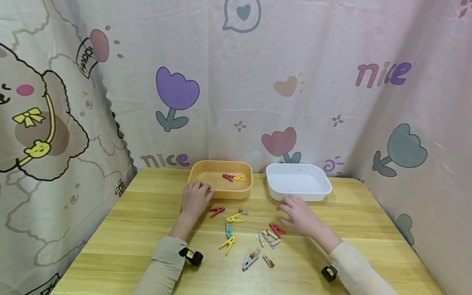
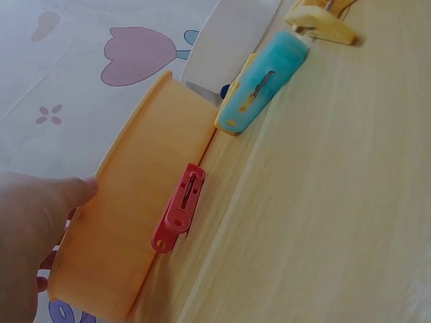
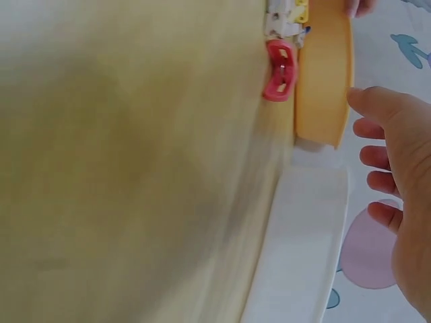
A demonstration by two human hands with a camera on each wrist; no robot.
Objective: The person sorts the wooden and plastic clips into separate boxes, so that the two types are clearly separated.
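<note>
Orange tray (image 1: pixel 232 195), far left: left hand (image 1: pixel 195 198) pinches its near rim, probably steadying it. Right hand (image 1: pixel 301 214), fingers loose, is by the white tray (image 1: pixel 298 184); clips (image 1: pixel 229 230) lie nearer, presumably for easy reach.

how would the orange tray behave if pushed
With thin, plastic-looking walls, the orange tray is probably stiff and light. Low and wide, it would likely slide before tipping; the red clip and yellow clip inside might shift.
</note>
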